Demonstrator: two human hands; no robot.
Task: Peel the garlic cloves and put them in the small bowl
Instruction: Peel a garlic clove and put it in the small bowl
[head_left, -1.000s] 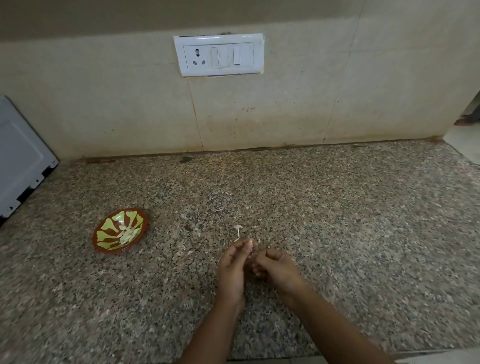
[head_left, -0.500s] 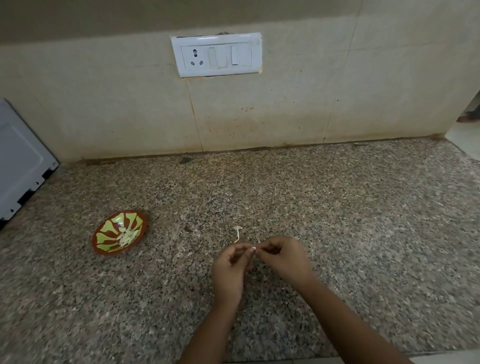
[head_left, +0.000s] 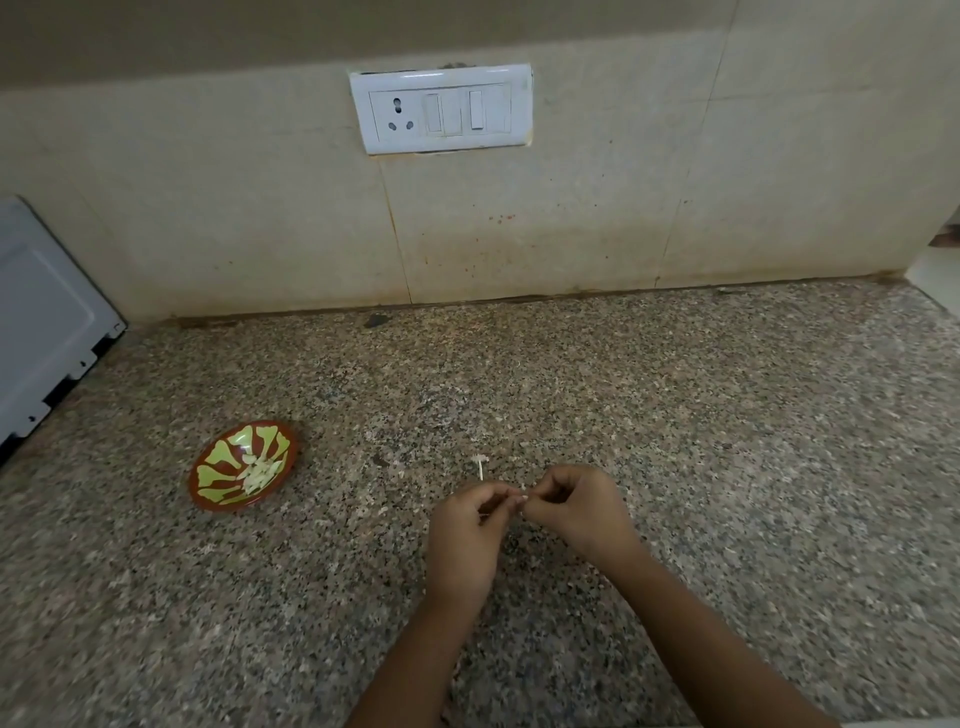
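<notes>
Left hand (head_left: 465, 530) and right hand (head_left: 576, 506) curl tip to tip, both pinching a tiny clove (head_left: 522, 500) near the bench's (head_left: 727, 441) front edge. The bowl (head_left: 218, 506) sits well off to the left. I reckon a slippery clove could pop free and skitter away.

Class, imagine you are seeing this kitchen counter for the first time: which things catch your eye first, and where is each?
At the near middle, the left hand and right hand pinch a tiny pale garlic clove between them over the speckled counter. To the left sits a red-and-yellow small bowl with peeled cloves in it. A white switch panel is set in the wall behind.
</notes>
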